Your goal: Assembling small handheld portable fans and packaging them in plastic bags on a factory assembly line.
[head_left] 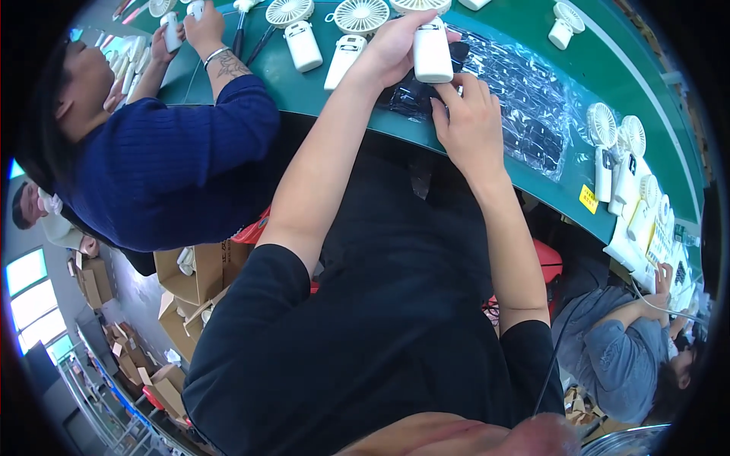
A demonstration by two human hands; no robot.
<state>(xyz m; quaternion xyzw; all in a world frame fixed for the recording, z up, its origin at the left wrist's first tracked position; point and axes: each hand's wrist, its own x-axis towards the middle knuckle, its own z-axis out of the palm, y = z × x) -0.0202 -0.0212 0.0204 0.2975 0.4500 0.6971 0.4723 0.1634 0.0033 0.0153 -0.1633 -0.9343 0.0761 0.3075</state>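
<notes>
My left hand (394,47) is closed around a white handheld fan (433,59), held above the near edge of the green workbench. The fan's body points toward me, and its round slatted head lies at the top rim of the picture. Just below the base of the body is my right hand (473,125), its thumb and fingers apart and a fingertip close to the base. Whether that fingertip touches the fan, I cannot tell. Under both hands lie black parts in clear plastic bags (525,114), spread in rows on the bench.
More white fans (304,47) lie left of my hands, near a dark-handled screwdriver (239,39). Several fans (603,163) rest at the right beside a yellow label (588,199). A co-worker in blue (175,159) handles fans at my left; another in grey (608,349) sits at the right.
</notes>
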